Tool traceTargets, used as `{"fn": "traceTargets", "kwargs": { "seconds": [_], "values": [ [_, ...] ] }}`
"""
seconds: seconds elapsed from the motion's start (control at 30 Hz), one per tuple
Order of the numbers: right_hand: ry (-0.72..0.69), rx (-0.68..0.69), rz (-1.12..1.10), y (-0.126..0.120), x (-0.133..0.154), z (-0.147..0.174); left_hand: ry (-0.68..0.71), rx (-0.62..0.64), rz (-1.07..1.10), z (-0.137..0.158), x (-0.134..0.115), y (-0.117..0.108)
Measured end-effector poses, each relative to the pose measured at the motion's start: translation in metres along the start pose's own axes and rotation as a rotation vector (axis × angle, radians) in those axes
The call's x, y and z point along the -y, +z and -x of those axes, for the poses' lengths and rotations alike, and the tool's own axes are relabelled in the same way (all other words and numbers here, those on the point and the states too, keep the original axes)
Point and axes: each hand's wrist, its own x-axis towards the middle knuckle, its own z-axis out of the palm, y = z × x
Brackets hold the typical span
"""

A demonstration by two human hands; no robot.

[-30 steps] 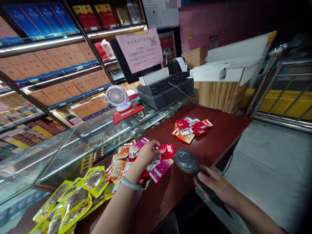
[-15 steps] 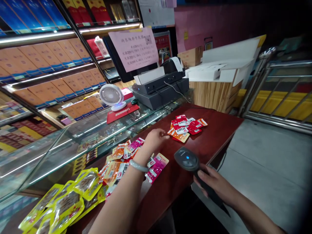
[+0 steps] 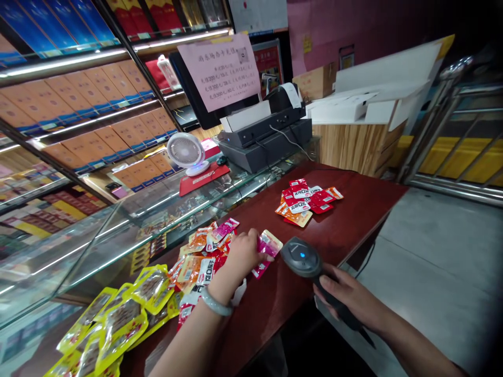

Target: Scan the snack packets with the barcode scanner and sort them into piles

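Above the dark-red counter (image 3: 353,209), the left hand (image 3: 245,254) pinches a magenta snack sachet (image 3: 271,243), just left of the barcode scanner (image 3: 301,256) clasped in the right hand (image 3: 340,293); red sachets (image 3: 321,202) lie farther off.

At left: dark-framed shelving with lit edges (image 3: 66,62), stocked with rows of orange-brown rectangular boxes (image 3: 63,97) and, higher up, tall blue boxes (image 3: 82,26). Below: long clear-glass display counter (image 3: 90,248). On top: round white desk fan (image 3: 186,150), upright on flat red mat (image 3: 204,178). Alongside: black flat monitor (image 3: 197,106), largely covered by pink lettered paper sheet (image 3: 220,70). Near the sheet: black printer (image 3: 277,97) with white paper strip (image 3: 291,97). At far right: shiny tubular metal railing (image 3: 433,115).
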Motion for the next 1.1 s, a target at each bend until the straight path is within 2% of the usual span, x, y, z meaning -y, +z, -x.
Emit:
{"fn": "traceTargets", "kwargs": {
  "seconds": [0.1, 0.23, 0.4, 0.5, 0.63, 0.73, 0.8, 0.87, 0.93, 1.1],
  "values": [
    [-0.017, 0.016, -0.016, 0.003, 0.004, -0.002, 0.019, -0.134, 0.137, -0.008, -0.008, 0.0],
    [-0.066, 0.042, -0.052, 0.004, 0.011, -0.006, 0.043, -0.234, 0.249, -0.016, -0.015, 0.001],
    [-0.073, 0.007, -0.101, -0.001, 0.014, -0.01, 0.07, -0.268, 0.259, -0.018, -0.015, 0.004],
    [-0.07, -0.005, -0.096, -0.003, 0.015, -0.009, 0.033, -0.22, 0.362, -0.024, -0.016, 0.004],
    [-0.056, -0.029, -0.097, -0.004, 0.014, -0.009, -0.092, -0.187, 0.735, -0.06, -0.034, 0.001],
    [-0.045, -0.079, -0.093, -0.005, 0.012, -0.008, -0.09, -0.231, 1.116, -0.094, -0.051, -0.009],
    [-0.033, -0.108, -0.083, -0.006, 0.01, -0.007, -0.083, -0.29, 1.236, -0.106, -0.051, -0.018],
    [-0.02, -0.106, -0.087, -0.008, 0.009, -0.005, -0.056, -0.345, 1.163, -0.105, -0.038, -0.026],
    [-0.013, -0.084, -0.095, -0.009, 0.009, -0.003, -0.028, -0.342, 0.946, -0.09, -0.013, -0.032],
    [-0.008, -0.045, -0.075, -0.007, 0.013, -0.006, -0.13, -0.118, 0.258, -0.035, 0.051, -0.033]
  ]
}}
